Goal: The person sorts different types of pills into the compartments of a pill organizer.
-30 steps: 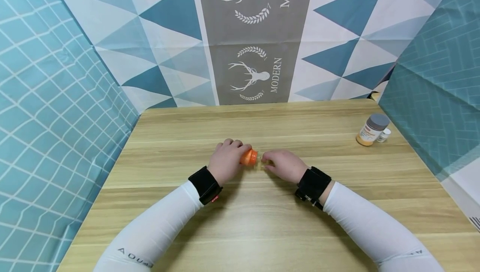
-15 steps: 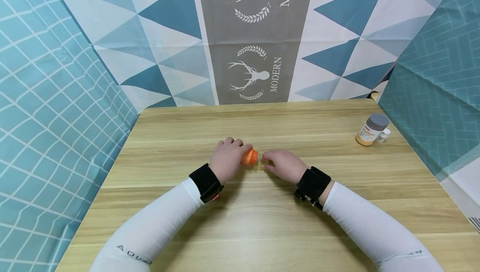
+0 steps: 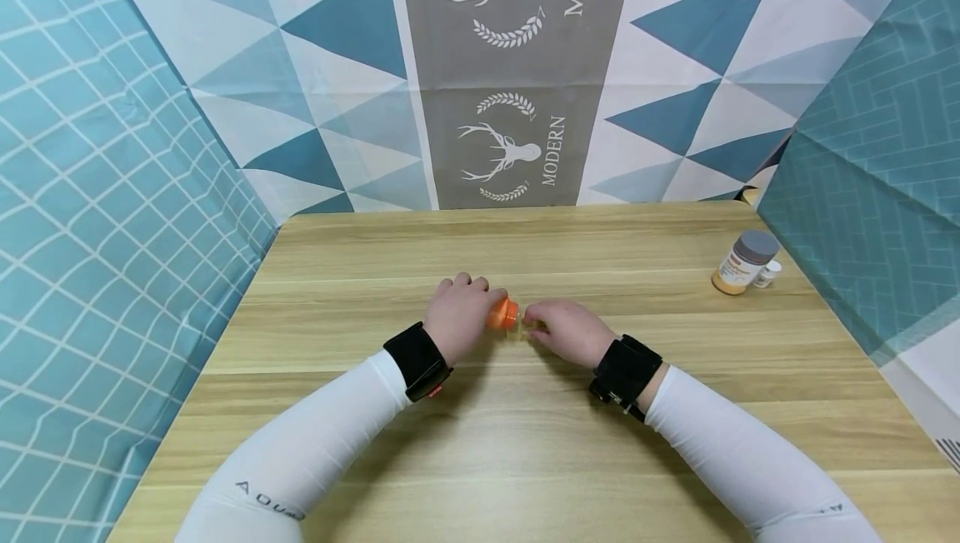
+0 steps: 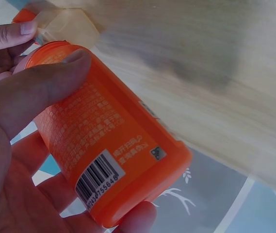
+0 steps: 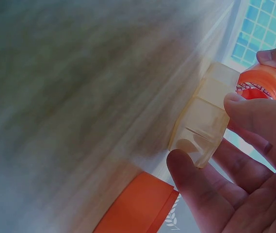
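Note:
In the head view my left hand point(image 3: 457, 314) grips an orange bottle point(image 3: 504, 315) tipped on its side, its mouth pointing right. The left wrist view shows the thumb across the bottle point(image 4: 113, 145), which bears a barcode and printed text. My right hand point(image 3: 566, 329) pinches a small translucent, yellowish, many-sided box point(image 5: 201, 114) between thumb and fingers. Inner walls divide this box, and a pale rounded shape shows inside it. Close against the box is the mouth of the bottle point(image 5: 266, 82). An orange flat part point(image 5: 135, 204) stands beside the box; whether they join is unclear.
A jar with a grey lid point(image 3: 745, 261) stands at the right of the wooden table point(image 3: 495, 460). Just beside it is a small white bottle point(image 3: 768, 271). Patterned cloth hangs behind the table and along both sides.
My left hand has shifted slightly to the right with the orange bottle, bringing its mouth nearer the box. The right hand stays almost in place, still holding the box.

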`<state>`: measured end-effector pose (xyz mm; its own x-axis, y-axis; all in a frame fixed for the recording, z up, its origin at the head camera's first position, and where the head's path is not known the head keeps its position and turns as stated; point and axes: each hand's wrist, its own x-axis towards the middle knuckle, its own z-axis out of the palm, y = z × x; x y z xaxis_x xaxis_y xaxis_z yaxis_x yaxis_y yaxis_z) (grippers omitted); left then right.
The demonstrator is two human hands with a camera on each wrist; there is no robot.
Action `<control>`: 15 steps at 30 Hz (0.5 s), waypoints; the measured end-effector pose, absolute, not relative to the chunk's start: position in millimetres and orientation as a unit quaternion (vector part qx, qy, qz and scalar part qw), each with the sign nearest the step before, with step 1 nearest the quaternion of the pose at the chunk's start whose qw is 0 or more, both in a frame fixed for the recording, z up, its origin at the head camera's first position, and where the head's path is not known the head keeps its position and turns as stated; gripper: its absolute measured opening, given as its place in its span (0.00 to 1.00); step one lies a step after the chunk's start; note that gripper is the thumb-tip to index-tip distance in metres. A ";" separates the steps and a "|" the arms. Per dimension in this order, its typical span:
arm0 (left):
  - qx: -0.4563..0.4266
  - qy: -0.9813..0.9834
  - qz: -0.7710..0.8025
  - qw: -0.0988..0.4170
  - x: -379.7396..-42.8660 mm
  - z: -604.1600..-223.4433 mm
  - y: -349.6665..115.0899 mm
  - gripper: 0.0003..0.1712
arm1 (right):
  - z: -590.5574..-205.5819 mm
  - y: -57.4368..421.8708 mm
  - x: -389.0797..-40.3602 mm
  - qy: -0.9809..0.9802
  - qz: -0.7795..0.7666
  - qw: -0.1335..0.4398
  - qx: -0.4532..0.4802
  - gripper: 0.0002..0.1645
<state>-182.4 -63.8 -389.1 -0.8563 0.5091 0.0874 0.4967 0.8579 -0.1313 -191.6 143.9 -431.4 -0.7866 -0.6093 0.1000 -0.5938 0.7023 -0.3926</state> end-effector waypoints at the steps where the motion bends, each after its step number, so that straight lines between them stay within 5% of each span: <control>1: -0.261 -0.962 0.054 0.057 -182.5 -388.7 -63.2 0.26 | -431.6 143.8 -191.7 0.922 -0.206 0.018 -0.326 0.05; 15: -0.265 -0.959 0.094 0.040 -181.1 -378.1 -54.3 0.25 | -430.7 143.6 -190.9 0.922 -0.209 0.017 -0.325 0.05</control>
